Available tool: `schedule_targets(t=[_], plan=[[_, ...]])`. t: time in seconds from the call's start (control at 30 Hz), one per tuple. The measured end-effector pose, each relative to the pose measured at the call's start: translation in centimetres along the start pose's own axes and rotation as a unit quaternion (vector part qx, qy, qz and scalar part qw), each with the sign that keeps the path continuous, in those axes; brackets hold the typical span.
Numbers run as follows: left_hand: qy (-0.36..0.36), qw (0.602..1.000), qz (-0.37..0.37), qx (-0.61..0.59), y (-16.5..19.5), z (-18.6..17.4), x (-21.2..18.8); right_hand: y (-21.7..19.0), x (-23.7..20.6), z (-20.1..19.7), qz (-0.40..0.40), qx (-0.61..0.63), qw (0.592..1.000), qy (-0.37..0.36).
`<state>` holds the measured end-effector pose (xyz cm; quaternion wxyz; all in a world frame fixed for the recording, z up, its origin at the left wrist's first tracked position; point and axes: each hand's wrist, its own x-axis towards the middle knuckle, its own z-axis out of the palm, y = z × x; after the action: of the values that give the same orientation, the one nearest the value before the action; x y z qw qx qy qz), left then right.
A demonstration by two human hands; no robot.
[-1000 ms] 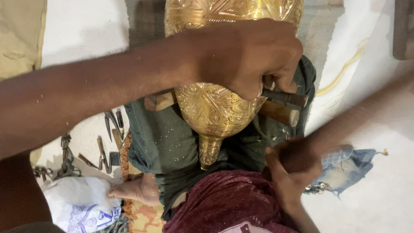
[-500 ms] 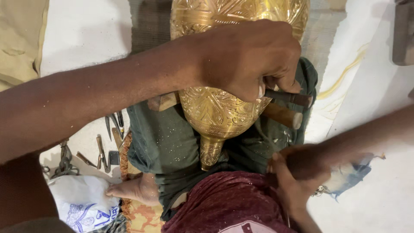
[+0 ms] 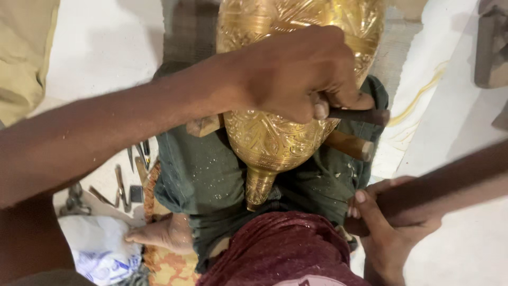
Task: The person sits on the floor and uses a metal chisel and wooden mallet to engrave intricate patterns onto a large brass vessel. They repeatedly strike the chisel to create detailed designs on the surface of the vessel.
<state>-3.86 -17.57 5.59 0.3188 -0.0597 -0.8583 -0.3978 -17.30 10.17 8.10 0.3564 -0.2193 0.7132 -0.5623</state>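
An engraved brass vase (image 3: 275,143) lies across my lap with its narrow neck pointing toward me, resting on a wooden rod (image 3: 346,144). My left hand (image 3: 296,74) reaches in from the left and is closed around a dark metal chisel (image 3: 360,115), which it holds against the vase's side. At the lower right, my right hand (image 3: 391,233) grips a thick dark wooden handle (image 3: 450,185) that stretches up to the right and looks blurred. Its far end is out of view.
Several small metal tools (image 3: 121,180) lie on the pale floor at the left, beside a white printed cloth (image 3: 100,249). A bare foot (image 3: 164,233) rests on an orange patterned mat. Maroon cloth (image 3: 280,249) covers the near knee.
My right hand has dropped lower and to the right, and the wooden handle now sweeps across the right side, hiding the blue cloth seen before. The left hand and chisel stay on the vase.
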Motion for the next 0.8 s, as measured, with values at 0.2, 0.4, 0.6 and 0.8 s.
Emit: schedule_targets(t=[0.2, 0.4, 0.6, 0.8], plan=[[-0.266, 0.947, -0.174, 0.052, 0.6, -1.3, 1.8, 1.0, -0.5, -1.2, -0.019, -0.097, 0.995, -0.01], [-0.162, 0.983, -0.084, 0.027, 1.0, -1.3, 2.0, 2.5, -0.9, -1.5, -0.008, -0.229, 0.973, -0.032], [-0.151, 0.986, -0.07, 0.031, 0.9, -1.3, 2.2, 2.2, -0.1, -1.4, 0.051, -0.183, 0.981, -0.034], [-0.178, 0.972, -0.152, 0.009, 1.0, -1.2, 2.4, 1.3, 0.6, -2.3, -0.047, -0.282, 0.957, -0.058]])
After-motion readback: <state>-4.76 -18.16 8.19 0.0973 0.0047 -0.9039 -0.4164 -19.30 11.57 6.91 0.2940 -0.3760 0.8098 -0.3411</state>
